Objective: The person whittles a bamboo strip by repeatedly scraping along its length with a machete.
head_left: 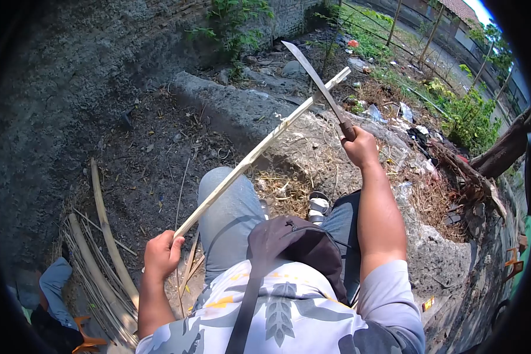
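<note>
My left hand [162,255] is wrapped round the lower end of a long pale stick [242,167], which slants up and away to the right across my knee. In my right hand [361,146] is the brown handle of a machete [318,79]. Its curved blade points up and to the left and crosses the stick near the far end. A small tuft of shavings [282,123] stands on the stick about halfway along. Whether the blade touches the wood, I cannot tell.
Long poles [107,227] and thin strips lie at the lower left, near a seated person's leg [58,289]. A rough wall [71,76] rises on the left. Dry shavings cover the ground by my foot [318,206]. A log [504,147] is at the right.
</note>
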Available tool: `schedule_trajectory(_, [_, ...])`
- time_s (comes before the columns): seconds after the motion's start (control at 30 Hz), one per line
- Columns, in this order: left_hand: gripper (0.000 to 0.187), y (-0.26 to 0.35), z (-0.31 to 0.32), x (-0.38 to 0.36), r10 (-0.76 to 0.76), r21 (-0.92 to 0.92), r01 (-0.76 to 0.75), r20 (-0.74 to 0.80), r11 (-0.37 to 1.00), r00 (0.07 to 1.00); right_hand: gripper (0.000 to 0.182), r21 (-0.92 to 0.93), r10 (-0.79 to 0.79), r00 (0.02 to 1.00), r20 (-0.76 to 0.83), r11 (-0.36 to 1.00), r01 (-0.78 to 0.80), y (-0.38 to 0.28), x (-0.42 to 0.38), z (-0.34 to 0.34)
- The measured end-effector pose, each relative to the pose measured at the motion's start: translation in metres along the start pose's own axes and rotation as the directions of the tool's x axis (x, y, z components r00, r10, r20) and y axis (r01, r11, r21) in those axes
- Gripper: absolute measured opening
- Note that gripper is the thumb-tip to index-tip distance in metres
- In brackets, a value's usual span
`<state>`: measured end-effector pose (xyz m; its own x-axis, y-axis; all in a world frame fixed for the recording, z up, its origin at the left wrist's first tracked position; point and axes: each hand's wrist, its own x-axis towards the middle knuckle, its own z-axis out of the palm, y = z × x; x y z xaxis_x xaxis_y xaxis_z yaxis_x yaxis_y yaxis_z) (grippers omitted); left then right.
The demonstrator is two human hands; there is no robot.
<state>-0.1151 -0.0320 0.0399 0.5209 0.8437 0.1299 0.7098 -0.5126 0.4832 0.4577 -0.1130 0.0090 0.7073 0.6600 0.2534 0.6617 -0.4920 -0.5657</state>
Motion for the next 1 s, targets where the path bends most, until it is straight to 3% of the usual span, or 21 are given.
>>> schedule_trajectory(0.07, [0.023, 0.0, 0.009, 0.003, 0.025, -0.023, -0.026, -0.032, 0.999, 0.999, 0.027, 0.007, -0.029, 0.998, 0.062, 1.0, 0.029, -0.023, -0.013, -0.001])
schedule_trajectory(0.17, [0.022, 0.008, 0.018, 0.008, 0.032, -0.035, -0.035, -0.08, 0.999, 0.996, 0.022, 0.03, -0.273, 0.949, 0.157, 0.962, 0.272, -0.033, -0.023, 0.014])
schedule_trajectory(0.27, [0.022, 0.007, 0.018, 0.009, 0.057, 0.063, -0.048, -0.143, 0.997, 0.988, 0.022, -0.156, -0.414, 0.87, 0.268, 0.872, 0.464, -0.052, -0.028, 0.013])
schedule_trajectory(0.33, [0.023, -0.001, 0.014, 0.006, 0.103, 0.162, -0.075, -0.176, 0.984, 0.979, 0.022, -0.203, -0.367, 0.873, 0.321, 0.874, 0.442, -0.051, -0.023, 0.012])
schedule_trajectory(0.4, [0.023, -0.015, 0.011, 0.001, 0.124, 0.236, -0.078, -0.189, 0.969, 0.974, 0.026, -0.105, -0.155, 0.939, 0.308, 0.975, 0.196, -0.036, -0.015, 0.015])
schedule_trajectory(0.47, [0.023, -0.03, 0.011, -0.005, 0.124, 0.279, -0.066, -0.196, 0.958, 0.973, 0.027, -0.11, 0.021, 0.962, 0.274, 0.994, 0.009, -0.022, -0.002, 0.013])
schedule_trajectory(0.53, [0.022, -0.025, 0.012, -0.005, 0.117, 0.267, -0.066, -0.179, 0.962, 0.977, 0.029, -0.044, 0.067, 0.962, 0.264, 0.997, -0.057, -0.016, 0.002, 0.012])
schedule_trajectory(0.67, [0.02, -0.015, 0.025, 0.005, 0.097, 0.195, -0.064, -0.164, 0.979, 0.982, 0.028, -0.08, -0.02, 0.947, 0.319, 0.996, 0.048, -0.03, -0.012, 0.011])
schedule_trajectory(0.8, [0.019, 0.004, 0.039, 0.02, 0.103, 0.132, -0.082, -0.165, 0.988, 0.981, 0.027, -0.057, -0.357, 0.852, 0.382, 0.911, 0.408, -0.057, -0.035, 0.023])
schedule_trajectory(0.87, [0.02, 0.012, 0.045, 0.024, 0.104, 0.073, -0.092, -0.185, 0.993, 0.977, 0.029, -0.114, -0.416, 0.825, 0.382, 0.865, 0.489, -0.08, -0.044, 0.018])
schedule_trajectory(0.93, [0.021, 0.012, 0.042, 0.022, 0.097, 0.066, -0.086, -0.186, 0.994, 0.978, 0.025, -0.13, -0.447, 0.839, 0.311, 0.854, 0.504, -0.071, -0.034, 0.023])
schedule_trajectory(1.0, [0.022, 0.013, 0.034, 0.019, 0.114, 0.097, -0.098, -0.177, 0.991, 0.978, 0.022, -0.107, -0.296, 0.915, 0.275, 0.936, 0.335, -0.058, -0.021, 0.018])
